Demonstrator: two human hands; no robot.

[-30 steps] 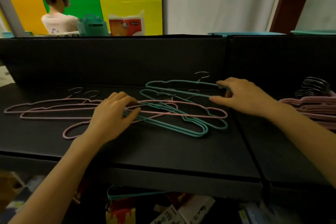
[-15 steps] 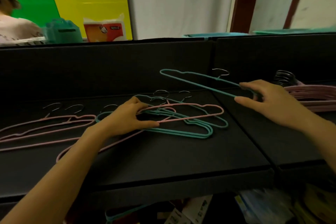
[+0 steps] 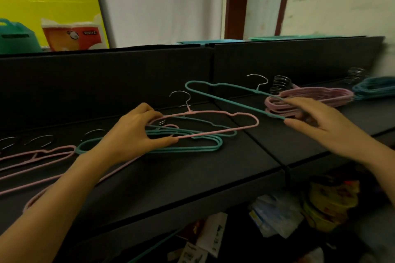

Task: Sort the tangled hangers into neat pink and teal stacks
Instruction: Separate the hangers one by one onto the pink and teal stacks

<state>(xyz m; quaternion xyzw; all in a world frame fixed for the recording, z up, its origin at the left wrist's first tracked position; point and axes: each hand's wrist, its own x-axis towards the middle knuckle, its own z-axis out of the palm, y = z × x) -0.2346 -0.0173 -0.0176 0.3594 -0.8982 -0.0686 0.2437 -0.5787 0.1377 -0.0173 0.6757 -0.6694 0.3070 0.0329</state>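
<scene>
- My right hand (image 3: 324, 126) pinches one end of a teal hanger (image 3: 235, 103) between thumb and forefinger. I take it by the tip so the rest swings clear of the heap.
- That teal hanger hangs in the air, tilted, with its hook up and its far end over the tangle. It touches nothing else that I can see.
- My left hand (image 3: 132, 136) grips a pink hanger (image 3: 209, 112), fingers curled over the top bar and thumb under the bottom bar. I judge this grip is there to lift it off the teal ones beneath without dragging them along.
- The remaining teal hangers (image 3: 192, 149) lie flat on the black table (image 3: 192, 177) just under the pink one, nested into each other.
- More loose pink hangers (image 3: 53, 150) lie to the left, partly under my forearm.
- The pink stack (image 3: 310, 96) sits behind my right hand, hooks all at the back. The teal stack (image 3: 374, 89) is beyond it at the far right, so the teal hanger has to pass over the pink stack to get home.
- The sorting looks well on, with a handful left.
- The risk I see is a hook snagging a neighbour.
</scene>
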